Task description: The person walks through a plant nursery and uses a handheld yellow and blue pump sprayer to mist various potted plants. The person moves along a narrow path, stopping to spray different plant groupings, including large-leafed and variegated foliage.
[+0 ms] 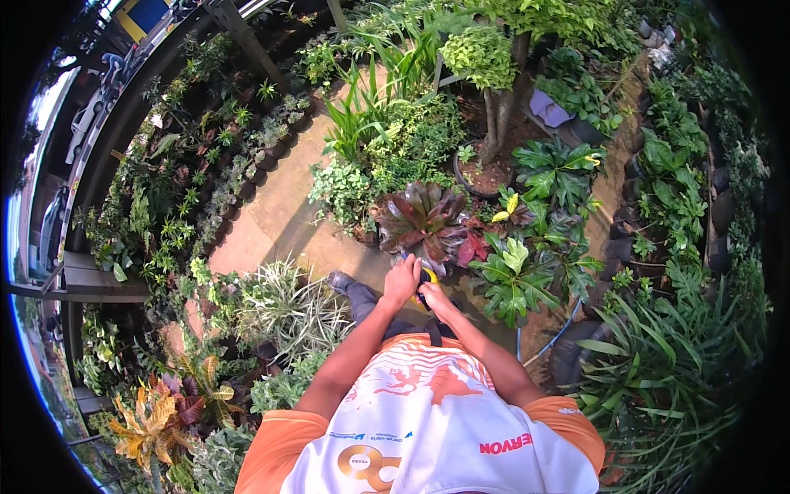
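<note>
My right hand (431,292) is wrapped round a yellow-and-black hand-held tool (433,281); its exact kind is mostly hidden by the fingers. Close against its left side is my left hand (401,280), with fingers curled and pressed together, and I cannot make out what they hold. Just beyond both hands grows a rosette plant (422,221) with broad dark purple-red leaves. A red-leaved plant (473,247) sits to its right, near a green lobed-leaf plant (514,280).
A paved path (276,193) runs between the planted beds. Spiky variegated grass (292,309) grows left of my shoe (338,282). A thin blue hose (564,325) lies at right. Further off stand a potted small tree (504,107) and a pale purple container (550,109).
</note>
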### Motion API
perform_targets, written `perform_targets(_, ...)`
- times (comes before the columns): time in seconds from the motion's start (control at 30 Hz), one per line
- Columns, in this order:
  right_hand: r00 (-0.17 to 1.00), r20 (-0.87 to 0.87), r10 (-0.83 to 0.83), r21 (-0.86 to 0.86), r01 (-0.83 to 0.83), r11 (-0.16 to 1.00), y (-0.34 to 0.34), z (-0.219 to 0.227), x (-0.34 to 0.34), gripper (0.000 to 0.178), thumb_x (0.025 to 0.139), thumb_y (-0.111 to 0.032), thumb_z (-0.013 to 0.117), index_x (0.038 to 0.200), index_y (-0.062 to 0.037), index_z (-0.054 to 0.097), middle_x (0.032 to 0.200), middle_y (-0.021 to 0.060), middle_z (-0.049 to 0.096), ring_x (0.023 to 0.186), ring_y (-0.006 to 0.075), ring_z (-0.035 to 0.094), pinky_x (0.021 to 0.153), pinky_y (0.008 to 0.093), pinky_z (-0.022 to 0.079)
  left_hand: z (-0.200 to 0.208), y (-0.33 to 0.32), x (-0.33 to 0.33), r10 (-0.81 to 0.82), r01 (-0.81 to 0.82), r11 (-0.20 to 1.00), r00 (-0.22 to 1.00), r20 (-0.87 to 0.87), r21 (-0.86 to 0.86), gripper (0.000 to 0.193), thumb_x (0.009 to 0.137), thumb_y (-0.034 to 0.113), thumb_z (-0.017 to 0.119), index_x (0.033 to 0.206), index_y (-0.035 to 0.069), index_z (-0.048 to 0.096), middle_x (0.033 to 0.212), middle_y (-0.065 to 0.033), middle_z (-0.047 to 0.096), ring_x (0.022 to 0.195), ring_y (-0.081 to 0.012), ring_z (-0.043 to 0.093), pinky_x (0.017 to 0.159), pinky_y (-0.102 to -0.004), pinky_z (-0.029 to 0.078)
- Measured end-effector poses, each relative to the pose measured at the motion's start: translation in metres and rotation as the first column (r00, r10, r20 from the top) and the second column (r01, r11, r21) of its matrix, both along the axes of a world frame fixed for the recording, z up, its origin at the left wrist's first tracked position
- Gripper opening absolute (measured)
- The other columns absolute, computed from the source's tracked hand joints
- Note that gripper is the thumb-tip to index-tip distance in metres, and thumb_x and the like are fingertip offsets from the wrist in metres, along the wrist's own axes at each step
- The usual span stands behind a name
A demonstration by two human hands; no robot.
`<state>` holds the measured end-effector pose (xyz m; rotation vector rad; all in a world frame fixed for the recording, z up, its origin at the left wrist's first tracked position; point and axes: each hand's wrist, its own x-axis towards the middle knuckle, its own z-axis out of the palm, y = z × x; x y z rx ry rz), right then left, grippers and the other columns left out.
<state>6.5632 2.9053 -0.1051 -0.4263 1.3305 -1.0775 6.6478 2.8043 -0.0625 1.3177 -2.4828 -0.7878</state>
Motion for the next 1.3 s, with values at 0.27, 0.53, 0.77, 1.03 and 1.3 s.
perform_targets(0.27,0.995,-0.091,-0.038,0.025,0.040,0.999,-0.001,0.001,-0.004,0.022,0.092,-0.016,0.041,0.086,-0.0019,0.057,0.078,0.0035,0.058,0.073,0.0125,0.051,0.068,0.0276,0.040,0.010,0.001,-0.008,-0.026,0.025,1.000,0.998,-0.066,-0.011,0.026,0.098,0.032,0.046,0.091,0.007,0.050,0.081,-0.0216,0.062,0.071,-0.0432,0.062,0.061,-0.0531,0.051)
perform_targets(0.53,0.978,0.020,-0.209,0.065,0.208,0.976,0.038,-0.004,-0.014,0.022,0.092,-0.015,0.041,0.084,-0.0010,0.057,0.072,0.0045,0.058,0.066,0.0110,0.054,0.064,0.0265,0.044,-0.009,0.024,-0.034,-0.168,0.165,0.980,0.986,0.018,0.113,0.031,0.098,0.038,0.043,0.094,0.008,0.051,0.085,-0.0234,0.063,0.075,-0.0445,0.063,0.064,-0.0536,0.051)
perform_targets(0.77,0.906,-0.019,-0.423,0.100,0.423,0.901,0.073,-0.012,-0.030,0.023,0.092,-0.014,0.041,0.084,-0.0009,0.057,0.073,0.0046,0.058,0.064,0.0109,0.053,0.062,0.0258,0.043,-0.009,0.051,-0.077,-0.337,0.340,0.931,0.940,-0.048,0.134,0.029,0.098,0.036,0.045,0.095,0.007,0.052,0.083,-0.0236,0.063,0.072,-0.0438,0.063,0.062,-0.0539,0.051)
perform_targets(1.03,0.910,-0.080,-0.407,0.078,0.413,0.907,0.066,-0.006,-0.039,0.019,0.092,-0.014,0.042,0.085,-0.0030,0.056,0.073,0.0026,0.056,0.064,0.0103,0.051,0.062,0.0257,0.041,-0.009,0.046,-0.085,-0.347,0.353,0.933,0.934,-0.092,0.072,0.029,0.098,0.036,0.045,0.095,0.007,0.052,0.086,-0.0232,0.063,0.074,-0.0432,0.064,0.065,-0.0525,0.052)
perform_targets(1.3,0.970,0.031,-0.239,0.034,0.238,0.971,0.046,0.006,-0.025,0.019,0.094,-0.015,0.042,0.088,-0.0045,0.056,0.076,0.0016,0.058,0.070,0.0104,0.054,0.068,0.0252,0.043,0.004,0.020,-0.052,-0.254,0.254,0.967,0.967,-0.006,-0.005,0.031,0.095,0.037,0.050,0.083,0.009,0.056,0.065,-0.0167,0.063,0.063,-0.0385,0.062,0.067,-0.0499,0.047)
